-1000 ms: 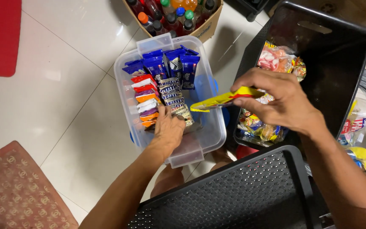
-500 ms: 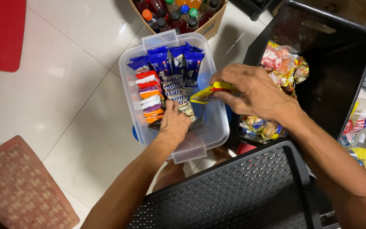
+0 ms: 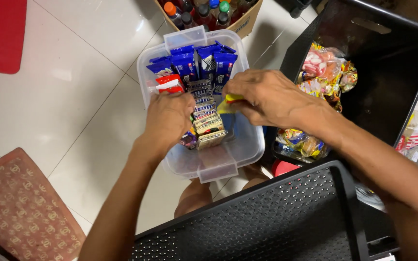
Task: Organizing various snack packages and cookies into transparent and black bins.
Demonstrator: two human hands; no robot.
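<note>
My right hand [image 3: 267, 99] pinches a glossy yellow snack wrapper [image 3: 228, 104] inside the clear plastic tub [image 3: 247, 145]; my left hand [image 3: 168, 118] presses flat, unclenched, on upright packets [image 3: 206, 118].

— Where does the plastic bin [image 3: 247, 150] sit?
— On the tiled floor [image 3: 68, 92], snack bars [image 3: 204, 108] packed inside, both hands over it.
— Around it?
— A box of bottles [image 3: 209, 14] behind, a crate [image 3: 393, 63] holding candy bags [image 3: 322, 67] right, a mat [image 3: 25, 208] left.
</note>
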